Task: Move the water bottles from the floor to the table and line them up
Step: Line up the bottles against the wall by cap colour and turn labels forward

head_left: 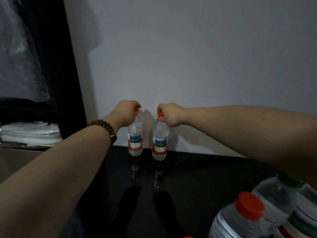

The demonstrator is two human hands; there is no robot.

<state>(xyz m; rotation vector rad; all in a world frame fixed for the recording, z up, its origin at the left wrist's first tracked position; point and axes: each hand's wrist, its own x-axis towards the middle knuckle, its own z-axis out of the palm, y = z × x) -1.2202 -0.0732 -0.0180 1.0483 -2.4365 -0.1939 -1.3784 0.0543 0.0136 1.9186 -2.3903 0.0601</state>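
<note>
A pale grey wall (188, 57) fills the upper field. Below it lies a black, glossy bench (197, 169), its far edge against the wall. At left stands a dark shelf unit (72, 83) holding a stack of white folded items (30, 133), with clear plastic sheeting (18, 57) above. Two bare forearms reach forward from the lower corners. In the lower right foreground, blurred and close to the camera, are a red-capped bottle (240, 219) and a green-capped bottle (277, 194), set just beside each other.

At the far edge of the bench, near the wall, two small water bottles stand upright and side by side, slightly apart: the left bottle (135, 140) and the right bottle (159, 145). Their bases meet the bench, with reflections directly beneath. Each carries a label with a red band.

The left hand (127, 112) grips the left bottle at its red cap (136, 109), fingers curled round the top. The right hand (169, 115) grips the right bottle likewise at its cap (160, 113). A brown beaded bracelet (104, 128) circles the left wrist.
</note>
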